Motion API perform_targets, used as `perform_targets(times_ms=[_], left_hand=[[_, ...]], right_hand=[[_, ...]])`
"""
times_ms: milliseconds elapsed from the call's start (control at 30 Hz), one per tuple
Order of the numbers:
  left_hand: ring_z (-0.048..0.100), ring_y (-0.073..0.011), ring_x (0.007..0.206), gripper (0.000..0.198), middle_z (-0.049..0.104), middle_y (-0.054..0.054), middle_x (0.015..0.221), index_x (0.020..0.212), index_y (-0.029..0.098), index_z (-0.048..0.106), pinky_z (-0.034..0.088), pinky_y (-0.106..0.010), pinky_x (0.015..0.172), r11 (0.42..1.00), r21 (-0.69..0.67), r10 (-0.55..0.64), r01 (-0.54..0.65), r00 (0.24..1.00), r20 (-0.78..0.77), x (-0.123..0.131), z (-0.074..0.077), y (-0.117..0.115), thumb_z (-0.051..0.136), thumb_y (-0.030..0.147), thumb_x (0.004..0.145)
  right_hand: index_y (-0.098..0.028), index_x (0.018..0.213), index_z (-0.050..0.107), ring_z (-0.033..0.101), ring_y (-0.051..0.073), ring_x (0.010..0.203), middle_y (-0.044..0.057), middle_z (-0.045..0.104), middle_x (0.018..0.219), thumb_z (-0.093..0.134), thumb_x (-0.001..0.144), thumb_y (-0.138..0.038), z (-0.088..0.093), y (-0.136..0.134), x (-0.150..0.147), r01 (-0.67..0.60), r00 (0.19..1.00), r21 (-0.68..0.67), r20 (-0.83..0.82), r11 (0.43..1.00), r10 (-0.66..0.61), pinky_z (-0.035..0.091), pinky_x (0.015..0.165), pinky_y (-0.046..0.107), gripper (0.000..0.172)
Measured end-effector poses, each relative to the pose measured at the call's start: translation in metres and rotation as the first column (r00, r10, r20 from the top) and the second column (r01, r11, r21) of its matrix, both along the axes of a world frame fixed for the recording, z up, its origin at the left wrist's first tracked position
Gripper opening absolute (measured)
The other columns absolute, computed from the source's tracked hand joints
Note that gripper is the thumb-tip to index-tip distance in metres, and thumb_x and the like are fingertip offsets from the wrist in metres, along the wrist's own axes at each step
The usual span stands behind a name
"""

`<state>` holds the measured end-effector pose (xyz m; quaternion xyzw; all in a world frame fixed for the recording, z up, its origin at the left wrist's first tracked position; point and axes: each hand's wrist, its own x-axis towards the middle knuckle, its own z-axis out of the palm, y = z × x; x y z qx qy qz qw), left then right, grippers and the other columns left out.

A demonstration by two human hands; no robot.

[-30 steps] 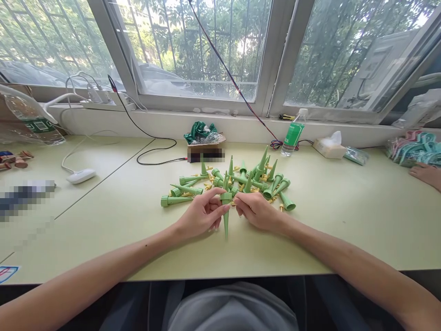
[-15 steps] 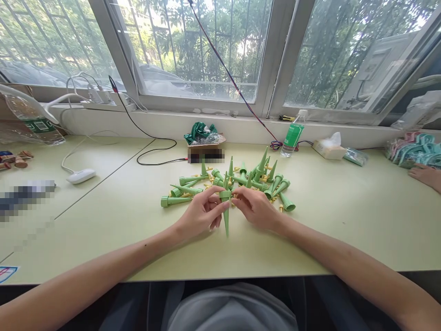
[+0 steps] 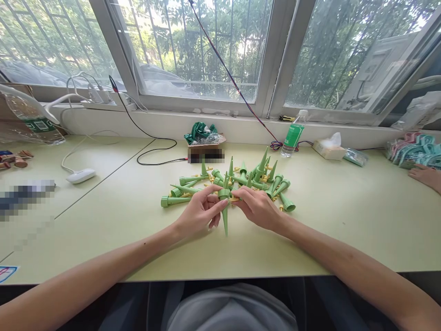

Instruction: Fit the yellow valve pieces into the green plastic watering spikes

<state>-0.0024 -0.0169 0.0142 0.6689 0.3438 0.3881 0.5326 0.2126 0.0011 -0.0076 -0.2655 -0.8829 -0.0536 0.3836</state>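
Note:
Between its thumb and fingers, my left hand (image 3: 200, 210) pinches a green plant watering spike (image 3: 225, 219) by its wide collar, the tip pointing down towards the table's front edge. My right hand (image 3: 257, 207) is closed on a small yellow valve (image 3: 234, 199), held sideways at the right side of the spike's collar. Whether the valve is inserted or only touching, I cannot tell. Just behind both hands lies a loose heap of green spikes (image 3: 186, 179), some standing on their wide ends, with small yellow valves (image 3: 281, 208) scattered among them.
A small carton (image 3: 220, 138) with green wrapping stands behind the heap. Further right are a water bottle (image 3: 293, 134), a tissue box (image 3: 329, 149) and a bag of pastel plastic pieces (image 3: 422, 149) near another person's hand (image 3: 427, 177). A white mouse-like device (image 3: 81, 176) lies left.
The yellow valve in my right hand now shows at the spike's collar. My right fingers have closed in slightly, while my left hand keeps its hold on the spike.

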Motion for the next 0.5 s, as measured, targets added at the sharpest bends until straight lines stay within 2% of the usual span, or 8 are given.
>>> perform_targets(times_ms=[167, 500], left_hand=[[0.053, -0.0083, 0.038, 0.033, 0.050, 0.009, 0.056, 0.110, 0.021, 0.047, 0.039, -0.018, 0.037, 1.000, 0.027, 0.000, 0.001, 1.000, -0.017, -0.0005, -0.0023, -0.0004, 0.063, 0.044, 0.093], [0.054, -0.0079, 0.041, 0.029, 0.046, 0.010, 0.059, 0.114, 0.022, 0.050, 0.039, -0.018, 0.038, 0.994, 0.107, 0.010, -0.004, 0.998, -0.057, -0.0024, -0.0095, 0.0005, 0.060, 0.041, 0.095]], right_hand=[[-0.020, 0.109, 0.049, 0.054, 0.014, 0.063, 0.005, 0.062, 0.087, 0.040, 0.106, -0.022, 0.0006, -0.0012, 0.0007, 0.008, 1.000, -0.033, 0.025, 0.999, -0.008, 0.035, 0.055, 0.025, 0.011], [-0.019, 0.102, 0.052, 0.052, 0.016, 0.066, 0.005, 0.059, 0.084, 0.039, 0.106, -0.027, -0.0023, 0.0005, 0.0010, -0.076, 0.997, -0.164, -0.033, 0.984, 0.071, 0.039, 0.061, 0.026, 0.016]])
